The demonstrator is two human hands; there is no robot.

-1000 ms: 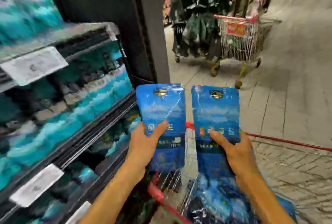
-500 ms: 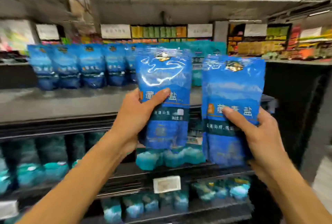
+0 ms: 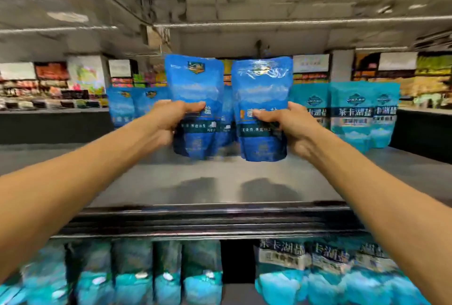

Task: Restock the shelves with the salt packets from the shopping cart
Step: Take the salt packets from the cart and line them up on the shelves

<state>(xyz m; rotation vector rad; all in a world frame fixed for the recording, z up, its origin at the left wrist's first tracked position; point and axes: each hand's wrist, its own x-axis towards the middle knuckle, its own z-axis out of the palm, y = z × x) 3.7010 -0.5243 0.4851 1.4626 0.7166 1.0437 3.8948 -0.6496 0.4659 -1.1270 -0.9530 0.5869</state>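
Note:
I hold two blue salt packets upright above the grey top shelf (image 3: 220, 182), both arms stretched forward. My left hand (image 3: 171, 119) grips the left salt packet (image 3: 195, 89) at its middle. My right hand (image 3: 291, 126) grips the right salt packet (image 3: 261, 89) the same way. The bottoms of both packets hang just above the shelf surface and cast shadows on it. Behind them stands a row of the same blue salt packets (image 3: 122, 106). The shopping cart is out of view.
Teal salt packets (image 3: 352, 114) stand on the top shelf at the right. The shelf below holds several teal packets (image 3: 318, 277) under a dark front rail (image 3: 208, 219). Other store aisles show blurred in the background.
The view swung from the cart and aisle to the shelf. Both hands rose and reached forward, carrying the two packets from in front of the lower shelves to over the top shelf.

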